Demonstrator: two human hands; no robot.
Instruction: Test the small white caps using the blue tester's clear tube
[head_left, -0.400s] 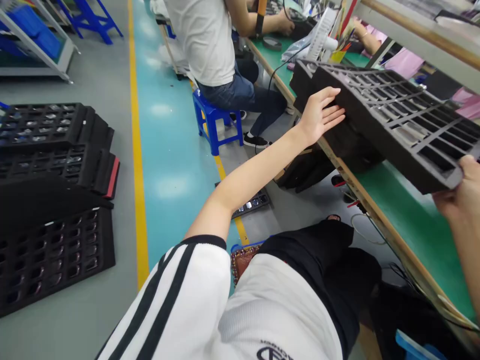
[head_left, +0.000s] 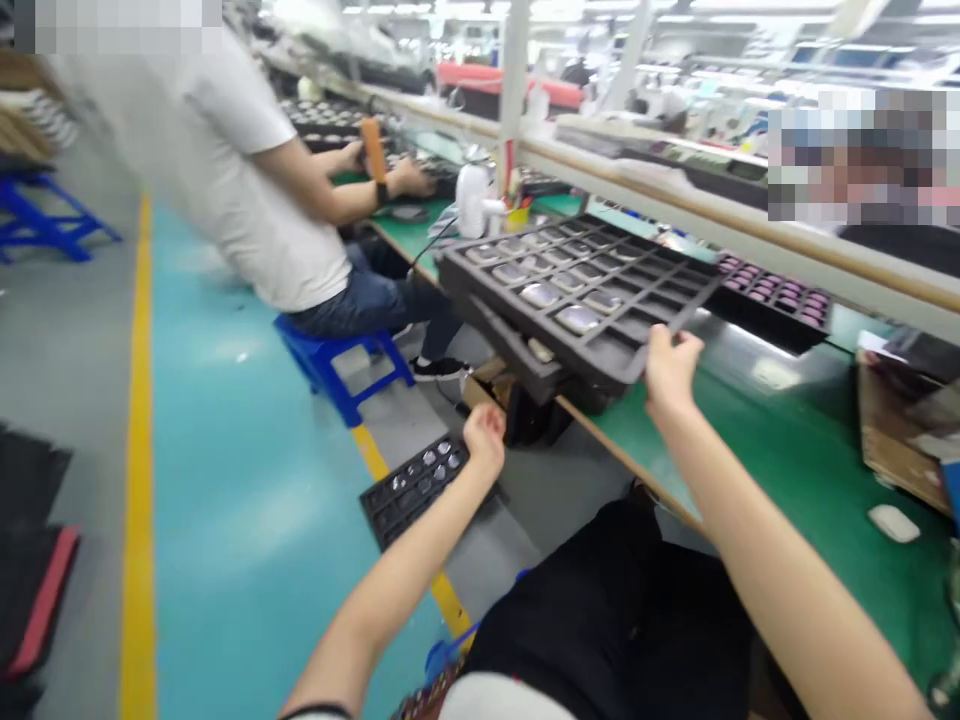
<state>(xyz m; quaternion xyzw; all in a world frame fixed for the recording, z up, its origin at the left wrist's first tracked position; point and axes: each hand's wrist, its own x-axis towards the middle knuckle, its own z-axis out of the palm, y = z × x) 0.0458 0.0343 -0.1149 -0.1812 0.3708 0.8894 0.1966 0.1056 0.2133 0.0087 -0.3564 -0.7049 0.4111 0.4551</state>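
Observation:
My right hand (head_left: 671,370) grips the near right corner of a black compartment tray (head_left: 630,345). Several shiny, rounded pieces lie in its compartments, while those toward the right side look bare. This tray rests on other dark trays (head_left: 510,350) at the front edge of the green table, and the stack sits slightly askew. My left hand (head_left: 486,437) is apart from the stack, below and left of it, its fingers curled in with nothing seen in them. Beyond that hand, a smaller black tray (head_left: 409,490) with round shiny pieces is low down near the floor.
A co-worker in a white shirt (head_left: 247,180) sits on a blue stool (head_left: 337,370) at the left. Behind the stack stand a white fan (head_left: 472,200) and a tray of pink pieces (head_left: 776,290). A white mouse-like object (head_left: 894,523) lies on the green table (head_left: 795,480).
My view has swung up and to the right. My left hand has come off the tray's side and dropped, fingers curling. The tray now lies flatter on the stack, my right hand still on its corner.

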